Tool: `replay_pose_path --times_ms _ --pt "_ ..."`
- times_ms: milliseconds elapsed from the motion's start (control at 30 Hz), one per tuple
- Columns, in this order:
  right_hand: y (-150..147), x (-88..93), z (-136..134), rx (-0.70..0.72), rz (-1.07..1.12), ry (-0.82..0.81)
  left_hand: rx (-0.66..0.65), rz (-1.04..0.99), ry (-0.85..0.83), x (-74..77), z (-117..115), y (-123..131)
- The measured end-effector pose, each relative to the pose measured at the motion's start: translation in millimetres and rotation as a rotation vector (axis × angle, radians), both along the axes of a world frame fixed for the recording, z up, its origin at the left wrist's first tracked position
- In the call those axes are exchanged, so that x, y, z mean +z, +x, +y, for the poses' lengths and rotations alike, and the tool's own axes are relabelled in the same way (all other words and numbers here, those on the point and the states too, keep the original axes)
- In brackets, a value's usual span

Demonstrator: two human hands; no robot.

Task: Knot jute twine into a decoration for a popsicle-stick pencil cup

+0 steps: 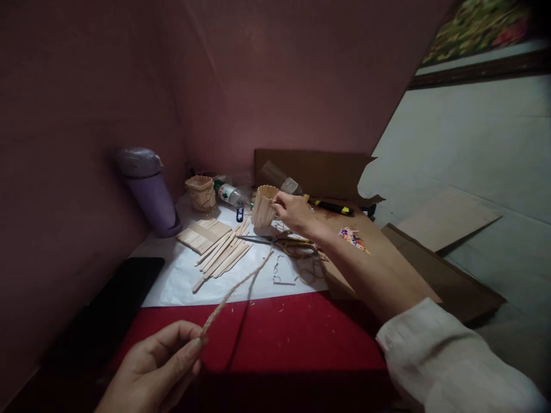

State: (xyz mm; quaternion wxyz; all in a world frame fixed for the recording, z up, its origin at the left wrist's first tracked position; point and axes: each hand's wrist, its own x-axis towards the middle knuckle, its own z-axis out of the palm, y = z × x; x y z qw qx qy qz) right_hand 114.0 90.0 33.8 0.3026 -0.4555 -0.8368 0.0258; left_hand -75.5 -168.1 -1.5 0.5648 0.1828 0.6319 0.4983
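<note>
Between the thumb and fingers of my left hand [161, 358], low in the view, is a strand of twine [232, 291]. It runs up and away to the right, its far end near the scissors. My right hand [295, 211] reaches across the table, fingers closed at the right side of a small cup made of wooden craft sticks [263, 209]. The cup stays roughly upright. Just in front of it lie the scissors [297, 246], blades pointing left. Loose craft sticks [224, 255] are spread beside a banded bundle of sticks [204, 235].
A second stick cup [202, 196] wrapped with twine stands at the back, near a plastic bottle [232, 195]. A purple tumbler [150, 192] leans by the left wall. A utility knife [333, 207] rests on cardboard [387, 269] at right. White paper [172, 287] covers part of the red tabletop [293, 332].
</note>
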Motion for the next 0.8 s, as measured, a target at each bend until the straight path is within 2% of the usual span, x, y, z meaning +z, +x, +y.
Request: replay_pose_path --times_ms 200,333,433,600,700,800 --pt "45 16.6 -73 0.12 0.053 -0.022 -0.056 0.142 0.124 1.1 8 -13" --pt "58 14.0 -108 0.167 0.036 -0.113 -0.046 0.376 0.239 5.8 17 -15" --pt "53 2.8 -117 0.178 0.026 -0.12 -0.006 0.516 0.348 14.7 25 -8" --pt "43 -10.0 -124 0.252 0.041 -0.1 0.007 0.546 0.519 28.5 39 7" --pt "49 -4.1 -124 0.22 0.134 -0.086 -0.03 0.59 0.58 36.6 46 10" --pt "55 13.2 -107 0.134 0.315 -0.048 -0.065 0.608 0.642 49.4 57 14"
